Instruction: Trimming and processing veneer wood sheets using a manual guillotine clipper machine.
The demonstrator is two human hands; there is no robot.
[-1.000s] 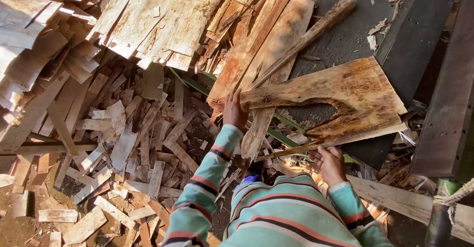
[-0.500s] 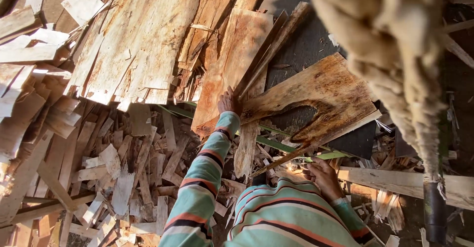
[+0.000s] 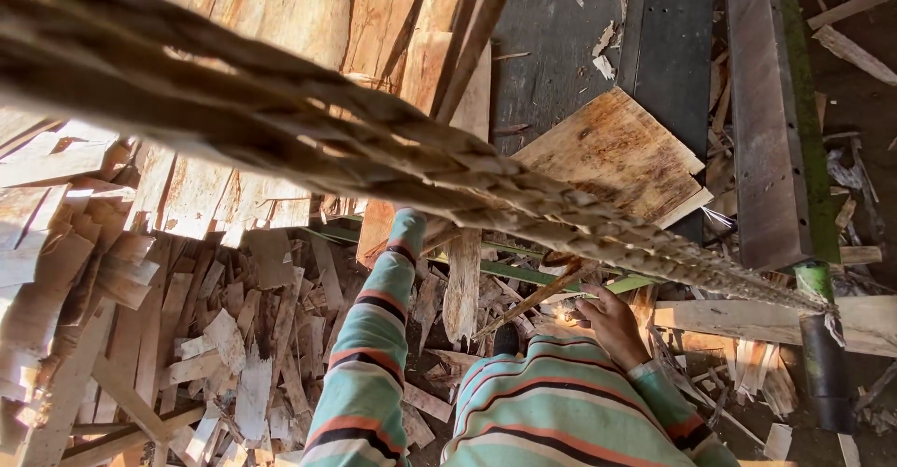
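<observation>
Rough timber, coarse rope and knitted cloth

A matt, stained wooden board (image 3: pixel 612 154) was seen beside a dull dark metal bed (image 3: pixel 570 47); across the board a coarse twisted fibre rope (image 3: pixel 374 140) was stretched, splintery wood offcuts (image 3: pixel 234 336) were heaped left of it, and a soft striped knit sleeve (image 3: pixel 369 355) was shown below.

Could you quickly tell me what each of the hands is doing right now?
Left hand: hidden behind the thick rope; only its striped sleeve shows, so it cannot be told.
Right hand: closed on the thin wooden stick.
</observation>
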